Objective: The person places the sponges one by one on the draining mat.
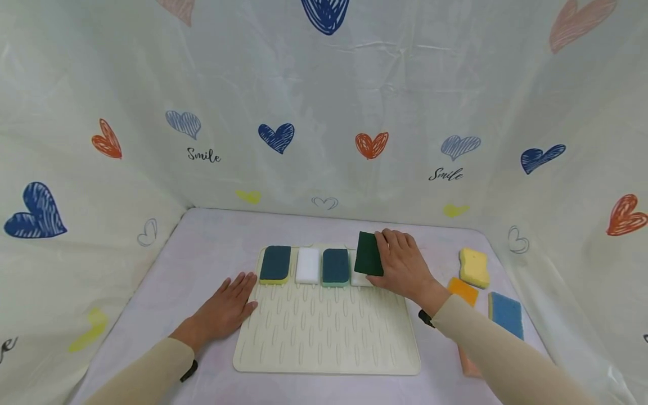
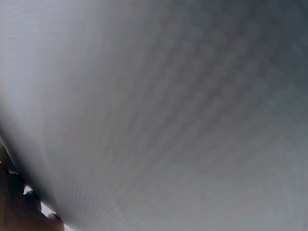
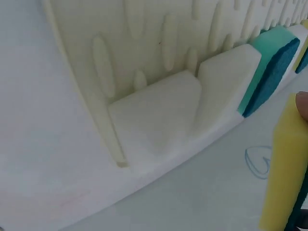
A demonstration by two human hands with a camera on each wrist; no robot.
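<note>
My right hand grips a yellow sponge with a dark green scouring side, held above the right end of a row of sponges. The row lies along the far edge of a cream ridged mat. At its left end is a yellow sponge with a dark teal top, then a white sponge and a green sponge with a teal top. Two white sponges follow, one near the mat's corner; the hand partly hides them in the head view. My left hand lies flat at the mat's left edge, fingers straight.
Right of the mat lie a wavy yellow sponge, an orange piece, a blue-topped sponge and a salmon-coloured piece, partly under the right sleeve. A heart-patterned sheet hangs behind and beside the table.
</note>
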